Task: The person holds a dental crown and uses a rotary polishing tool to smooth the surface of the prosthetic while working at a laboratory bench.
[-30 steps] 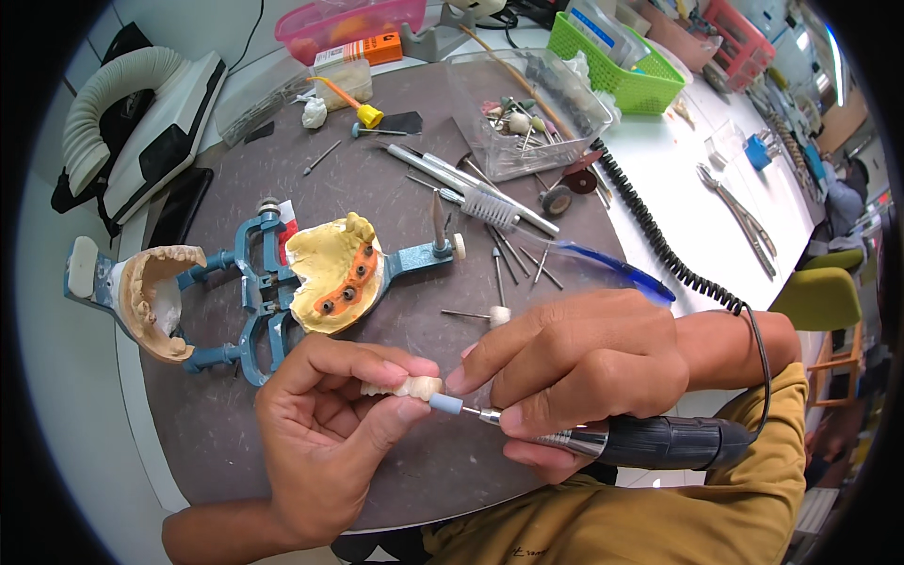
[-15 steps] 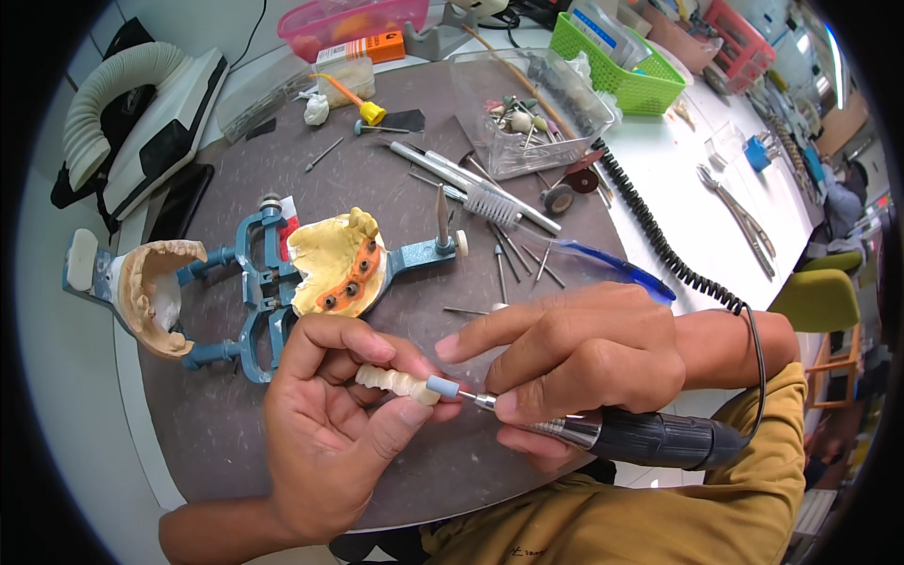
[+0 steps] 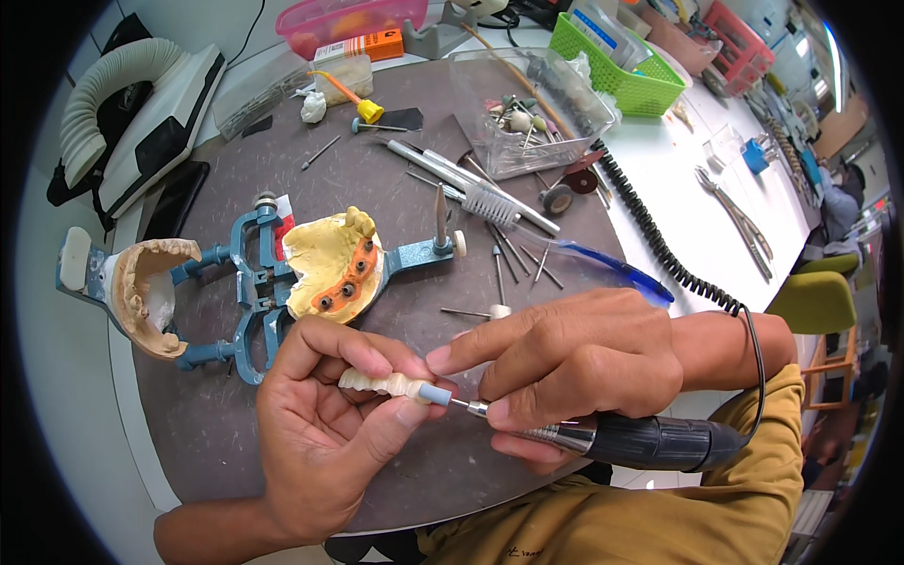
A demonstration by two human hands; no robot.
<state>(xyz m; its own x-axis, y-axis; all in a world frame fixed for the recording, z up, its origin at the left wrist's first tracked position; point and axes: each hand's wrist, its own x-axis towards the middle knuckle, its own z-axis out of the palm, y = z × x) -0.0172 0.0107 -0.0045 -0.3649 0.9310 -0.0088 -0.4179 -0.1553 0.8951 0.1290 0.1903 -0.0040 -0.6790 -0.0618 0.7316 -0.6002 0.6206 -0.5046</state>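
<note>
Between the thumb and fingers of my left hand (image 3: 325,428) is a cream-coloured dental bridge (image 3: 377,382), a row of joined teeth. My right hand (image 3: 584,363) grips a black and silver rotary handpiece (image 3: 654,443) like a pen. Its pale blue cylindrical grinding bit (image 3: 434,394) meets the right end of the bridge. My right index fingertip reaches close to the left fingers. Just beyond my hands lies a blue articulator (image 3: 247,292), opened out. It carries a yellow dental cast (image 3: 315,259) with an orange gum strip and several dark implant sockets, and a beige cast (image 3: 141,292).
A clear box of burs (image 3: 527,118), metal hand tools (image 3: 471,184) and a blue-handled brush (image 3: 612,266) lie beyond my hands. The handpiece's coiled cord (image 3: 650,221) runs along the right. Pliers (image 3: 739,221) rest on the white table. A white hose unit (image 3: 155,132) stands far left.
The bridge has shifted slightly left and turned a little in my left fingers. The grinding bit has moved slightly left and down with it.
</note>
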